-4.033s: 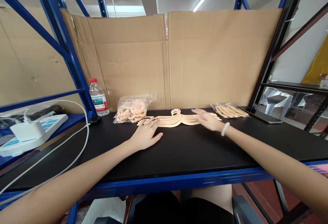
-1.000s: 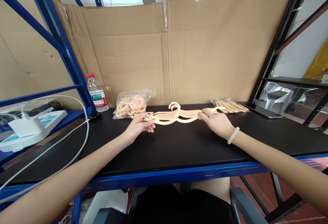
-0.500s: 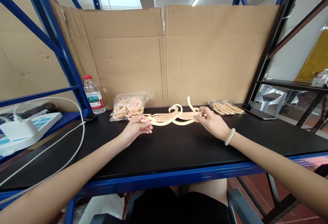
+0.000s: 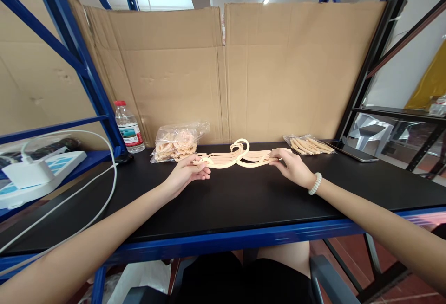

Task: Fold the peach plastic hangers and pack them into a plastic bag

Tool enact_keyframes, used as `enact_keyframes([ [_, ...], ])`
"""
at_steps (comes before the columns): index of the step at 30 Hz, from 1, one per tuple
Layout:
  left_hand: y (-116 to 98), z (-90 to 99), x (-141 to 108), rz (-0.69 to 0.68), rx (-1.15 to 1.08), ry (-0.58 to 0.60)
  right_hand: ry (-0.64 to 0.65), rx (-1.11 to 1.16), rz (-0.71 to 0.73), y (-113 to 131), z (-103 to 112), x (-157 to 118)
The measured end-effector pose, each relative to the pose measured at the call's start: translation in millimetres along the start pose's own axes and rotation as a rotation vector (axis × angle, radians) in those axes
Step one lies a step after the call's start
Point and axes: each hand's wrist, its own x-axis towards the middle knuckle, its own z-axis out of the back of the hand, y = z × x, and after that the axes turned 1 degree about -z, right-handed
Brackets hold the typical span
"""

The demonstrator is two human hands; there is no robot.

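Note:
A cream-coloured plastic clothes hanger [image 4: 227, 164] spans the gap between my hands, just above the black tabletop. Its curled hook [image 4: 243, 143] rises from the middle, and several slender pinkish bars [image 4: 223, 156] run lengthwise behind the curved front edge. My left hand [image 4: 190, 173] pinches the hanger's left end between thumb and fingers. At the other end, my right hand [image 4: 291, 167] closes over the tip with the thumb below. The fingers hide both ends of the hanger.
A clear bag of pale peach pieces [image 4: 176, 144] lies at the back left beside a water bottle [image 4: 129, 128]. Another bag of thin cream sticks [image 4: 308, 145] and a phone [image 4: 356, 152] are at the back right. A white cable [image 4: 112, 188] loops from the power strip [image 4: 68, 168]. Cardboard [image 4: 167, 76] walls the back.
The curved cream strip that stood up beside my right hand no longer sticks up; the right end now looks level. My right hand has shifted slightly to the right, still gripping the hanger.

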Motion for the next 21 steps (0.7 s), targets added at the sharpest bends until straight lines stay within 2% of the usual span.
enact_keyframes([
  [5,2.8,0.8,-0.4,0.001,0.010,0.001,0.025,0.048,-0.013,1.9,0.7,-0.5],
  [8,2.1,1.4,-0.7,-0.003,0.027,0.004,0.023,0.158,-0.035,6.6,3.3,2.4],
  [13,-23.7,-1.9,9.1,-0.081,0.046,0.032,0.004,0.523,-0.216,23.6,12.3,33.0],
  [17,-51.5,-19.9,21.2,-0.165,0.062,0.044,-0.039,0.886,-0.338,46.0,6.1,69.8],
  [19,-53.8,-32.4,22.5,-0.206,0.072,0.060,-0.079,1.057,-0.395,56.3,-6.1,77.7],
  [21,-46.1,-42.9,20.0,-0.210,0.081,0.112,-0.082,1.165,-0.458,63.8,-20.8,75.4],
])
